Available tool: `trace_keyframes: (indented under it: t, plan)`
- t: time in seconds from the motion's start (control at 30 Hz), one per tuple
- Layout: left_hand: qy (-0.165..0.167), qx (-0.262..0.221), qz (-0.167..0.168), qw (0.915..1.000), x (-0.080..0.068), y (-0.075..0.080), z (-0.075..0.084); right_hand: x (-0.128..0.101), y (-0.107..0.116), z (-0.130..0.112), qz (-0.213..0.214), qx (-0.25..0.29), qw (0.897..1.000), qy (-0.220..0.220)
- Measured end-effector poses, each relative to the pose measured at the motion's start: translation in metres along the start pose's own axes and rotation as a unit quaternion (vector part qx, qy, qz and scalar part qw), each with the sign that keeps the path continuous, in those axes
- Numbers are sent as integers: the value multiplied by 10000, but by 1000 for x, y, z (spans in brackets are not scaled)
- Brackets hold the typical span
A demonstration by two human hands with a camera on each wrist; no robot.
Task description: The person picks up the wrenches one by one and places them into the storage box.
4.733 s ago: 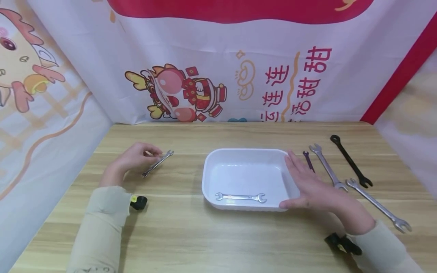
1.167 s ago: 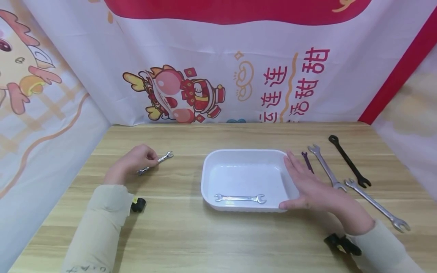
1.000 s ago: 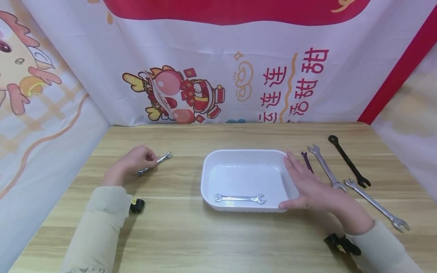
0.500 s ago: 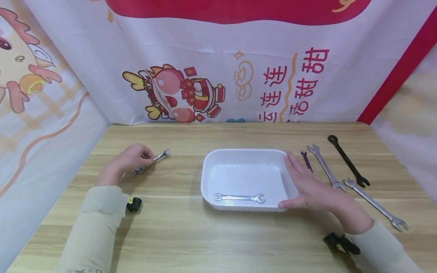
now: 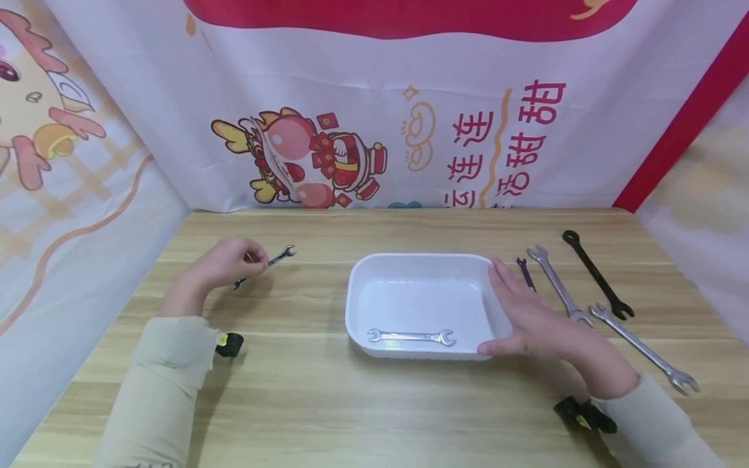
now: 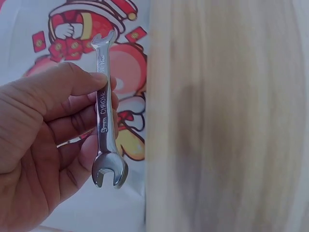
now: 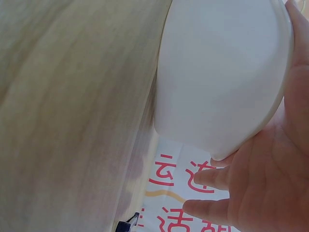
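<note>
My left hand (image 5: pixel 225 265) pinches a small chrome open-end wrench (image 5: pixel 275 258) just above the wooden table, left of the white tray (image 5: pixel 421 260). In the left wrist view the small wrench (image 6: pixel 104 113) sits between thumb and fingers (image 6: pixel 77 82). A second silver wrench (image 5: pixel 412 337) lies inside the tray near its front wall. My right hand (image 5: pixel 526 318) lies flat against the tray's right side, fingers straight, thumb at the front corner. In the right wrist view the palm (image 7: pixel 270 193) touches the tray's outer wall (image 7: pixel 217 77).
Right of the tray lie a small dark wrench (image 5: pixel 526 273), a silver wrench (image 5: pixel 560 286), a black wrench (image 5: pixel 597 274) and a long silver wrench (image 5: pixel 643 350). Printed cloth walls (image 5: pixel 374 110) close the table at the back and both sides.
My left hand has lifted the small wrench off the table and drawn it slightly left and back. The right hand and the tray have stayed put.
</note>
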State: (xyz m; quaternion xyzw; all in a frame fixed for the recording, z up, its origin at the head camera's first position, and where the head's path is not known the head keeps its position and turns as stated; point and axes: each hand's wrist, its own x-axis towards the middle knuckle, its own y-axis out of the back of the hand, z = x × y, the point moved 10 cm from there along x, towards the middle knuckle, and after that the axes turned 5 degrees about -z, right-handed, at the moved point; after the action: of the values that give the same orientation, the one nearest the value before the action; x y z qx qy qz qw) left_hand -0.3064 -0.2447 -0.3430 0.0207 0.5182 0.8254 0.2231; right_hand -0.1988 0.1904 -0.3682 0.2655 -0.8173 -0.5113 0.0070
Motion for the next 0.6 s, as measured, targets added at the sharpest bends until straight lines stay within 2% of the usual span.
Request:
trace_keyframes:
  t: [0.23, 0.43, 0.6]
  plan:
    - [-86, 57, 12, 9999, 1, 2, 19, 0, 1, 0, 6, 2, 10000, 10]
    - [-330, 88, 76, 9994, -1, 5, 48, 1, 0, 0, 4, -19, 10000, -10]
    - [-365, 63, 0, 9993, -4, 4, 67, 0, 0, 1, 12, -104, 9999, 7]
